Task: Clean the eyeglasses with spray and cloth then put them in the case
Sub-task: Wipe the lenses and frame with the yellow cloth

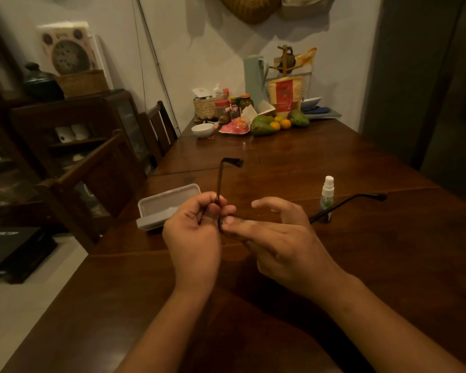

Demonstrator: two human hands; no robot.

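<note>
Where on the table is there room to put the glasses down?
The widest bare wood of the table lies beyond the glasses, between the case on the left and the spray bottle on the right, and runs on up to the bowl. The far end by the wall is crowded with jars and fruit.

Only 1 view, head-worn, wide-angle: looks forward and down along the table (334, 162), close above left hand (193, 235) and right hand (283, 240).
</note>
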